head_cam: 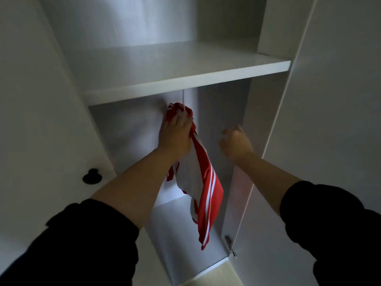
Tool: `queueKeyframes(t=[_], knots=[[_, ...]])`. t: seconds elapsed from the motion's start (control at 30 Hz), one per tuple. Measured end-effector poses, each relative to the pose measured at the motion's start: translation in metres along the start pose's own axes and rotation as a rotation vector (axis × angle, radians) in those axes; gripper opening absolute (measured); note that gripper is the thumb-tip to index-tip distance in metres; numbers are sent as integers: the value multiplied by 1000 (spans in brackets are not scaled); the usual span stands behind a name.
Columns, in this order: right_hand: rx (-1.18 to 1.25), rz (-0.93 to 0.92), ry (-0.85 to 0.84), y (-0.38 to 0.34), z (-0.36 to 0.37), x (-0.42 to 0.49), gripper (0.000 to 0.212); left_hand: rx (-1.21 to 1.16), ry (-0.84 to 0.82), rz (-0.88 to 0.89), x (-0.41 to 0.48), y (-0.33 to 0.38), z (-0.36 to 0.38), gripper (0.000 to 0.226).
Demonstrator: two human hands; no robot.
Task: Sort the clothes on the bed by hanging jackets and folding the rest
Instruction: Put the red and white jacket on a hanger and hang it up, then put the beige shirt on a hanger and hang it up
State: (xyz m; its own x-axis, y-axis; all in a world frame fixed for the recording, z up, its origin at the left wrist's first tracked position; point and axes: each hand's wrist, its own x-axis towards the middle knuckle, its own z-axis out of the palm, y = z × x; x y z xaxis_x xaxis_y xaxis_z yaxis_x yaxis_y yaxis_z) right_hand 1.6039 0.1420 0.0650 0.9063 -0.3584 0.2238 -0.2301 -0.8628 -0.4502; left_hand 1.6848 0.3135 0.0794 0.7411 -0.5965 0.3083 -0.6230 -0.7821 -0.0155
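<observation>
The red-and-white jacket is hanging inside the open white wardrobe, in the compartment under the shelf. Its long axis is running top to bottom, slanting in the picture from upper left to lower right, with the bunched top end pointing up at the shelf and the free end pointing down toward the wardrobe floor. White stripes are running along its length. The left hand is gripping the bunched top, fingers curled tightly round the cloth, just below a thin white line rising to the shelf's underside. The right hand is hovering beside it, apart from the jacket, fingers curled with nothing showing in them.
</observation>
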Motion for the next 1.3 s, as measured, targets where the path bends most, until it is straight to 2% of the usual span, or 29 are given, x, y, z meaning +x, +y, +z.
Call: queueKeyframes(t=[0.1, 0.23, 0.47, 0.73, 1.0, 1.17, 1.3], knots=[[-68, -77, 187, 18, -25, -54, 35, -14, 23, 165, -20, 33, -2, 69], [-178, 5, 316, 36, -62, -134, 43, -111, 49, 398, -50, 96, -9, 73], [-410, 354, 415, 79, -121, -293, 53, -273, 110, 873, -128, 234, -27, 69], [-531, 760, 588, 135, -191, -507, 49, -416, 233, 1378, -229, 402, -67, 59], [-611, 1147, 706, 189, -262, -739, 57, -445, 187, 1646, -382, 618, -118, 65], [-641, 1391, 744, 218, -317, -901, 61, -491, 171, 1807, -508, 757, -162, 68], [-690, 1553, 786, 227, -352, -1016, 62, -592, 91, 1862, -619, 841, -195, 69]])
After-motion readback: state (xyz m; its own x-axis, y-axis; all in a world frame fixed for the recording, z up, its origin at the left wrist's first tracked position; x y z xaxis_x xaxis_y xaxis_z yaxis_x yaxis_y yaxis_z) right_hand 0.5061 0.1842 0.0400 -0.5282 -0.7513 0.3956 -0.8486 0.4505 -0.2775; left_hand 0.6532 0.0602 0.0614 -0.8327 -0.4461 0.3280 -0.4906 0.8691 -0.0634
